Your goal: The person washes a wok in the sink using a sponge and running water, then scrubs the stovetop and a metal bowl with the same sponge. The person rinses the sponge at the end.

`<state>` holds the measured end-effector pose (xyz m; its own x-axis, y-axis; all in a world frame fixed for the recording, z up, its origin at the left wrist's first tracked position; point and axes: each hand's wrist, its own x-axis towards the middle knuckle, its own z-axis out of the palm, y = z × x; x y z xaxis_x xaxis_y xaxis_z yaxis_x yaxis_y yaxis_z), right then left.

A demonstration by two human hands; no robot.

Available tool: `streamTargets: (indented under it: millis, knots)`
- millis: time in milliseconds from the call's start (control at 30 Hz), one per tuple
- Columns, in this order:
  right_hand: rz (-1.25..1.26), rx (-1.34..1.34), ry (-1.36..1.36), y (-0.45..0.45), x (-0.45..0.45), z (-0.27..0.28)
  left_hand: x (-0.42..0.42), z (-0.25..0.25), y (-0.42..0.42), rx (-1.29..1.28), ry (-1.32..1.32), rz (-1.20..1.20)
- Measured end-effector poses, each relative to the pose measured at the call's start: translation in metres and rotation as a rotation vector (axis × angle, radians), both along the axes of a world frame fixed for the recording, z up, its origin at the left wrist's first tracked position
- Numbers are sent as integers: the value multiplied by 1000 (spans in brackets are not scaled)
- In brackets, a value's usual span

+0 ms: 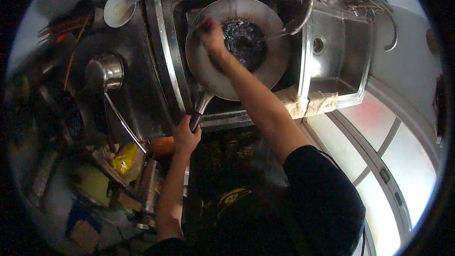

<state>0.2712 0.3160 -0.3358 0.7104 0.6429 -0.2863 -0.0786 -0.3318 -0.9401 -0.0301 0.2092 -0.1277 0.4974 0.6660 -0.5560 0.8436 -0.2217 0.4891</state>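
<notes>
A wide wok (280, 57) rests tilted over the left basin of a steel sink, with water (249, 44) pooled in its dark bottom. My left hand (187, 136) grips the black end of its handle (195, 121). Inside the wok, against the upper left wall, is my right hand (213, 39), blurred. It holds a small dark reddish thing (206, 25), too blurred to name. From the curved faucet (306, 3) a thin stream of water runs into the wok.
The right sink basin (350, 49) has a drain. A tan cloth (321, 104) hangs over the sink's front edge. On the left are a white bowl (115, 9) with a spoon, a steel saucepan (113, 71) with a long handle, and a yellow packet (124, 161) lower down.
</notes>
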Motion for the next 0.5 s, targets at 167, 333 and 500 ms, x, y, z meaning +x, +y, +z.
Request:
streamTargets:
  millis: [167, 333, 500]
  knots:
    - [690, -142, 402, -160, -9, -4, 6, 9, -2, 34, -1, 16]
    - [1042, -710, -1067, -200, 144, 21, -13, -20, -10, 115, -147, 19]
    - [828, -172, -1517, -64, 184, 14, 1, 3, -3, 49, -37, 21]
